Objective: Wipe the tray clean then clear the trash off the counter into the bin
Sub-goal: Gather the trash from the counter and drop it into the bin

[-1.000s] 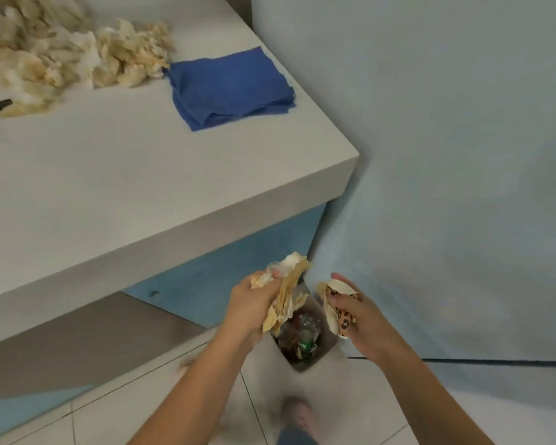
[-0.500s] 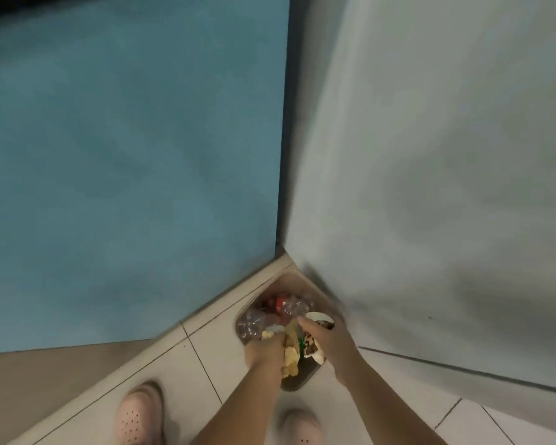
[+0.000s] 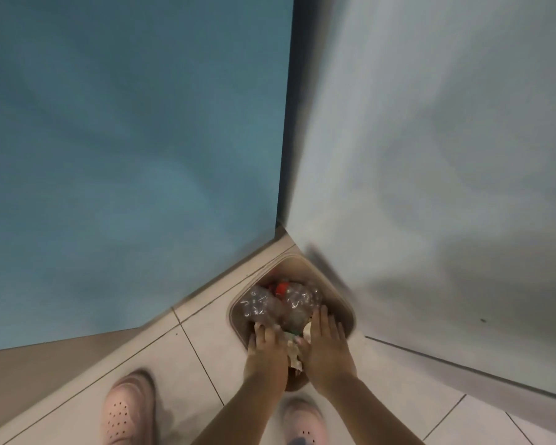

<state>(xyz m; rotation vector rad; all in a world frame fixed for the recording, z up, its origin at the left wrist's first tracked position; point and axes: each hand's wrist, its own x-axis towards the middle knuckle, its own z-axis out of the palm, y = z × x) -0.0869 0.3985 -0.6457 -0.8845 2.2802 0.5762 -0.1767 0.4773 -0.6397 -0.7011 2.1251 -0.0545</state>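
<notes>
Bare forearms; pink perforated clogs [image 3: 127, 412], seemingly rubber.

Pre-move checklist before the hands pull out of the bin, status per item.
1. Both hands over the bin: ok, left hand and right hand are above its opening.
2. Trash released: cannot tell, crumpled scraps show between the hands.
3. Hands open: cannot tell, fingers point down and hide the palms.
4. Room in bin: not ok, plastic bottles fill it near the rim.
5. Floor around bin free of dropped scraps: ok where visible.
6. Counter cleared: cannot tell, out of view.
</notes>
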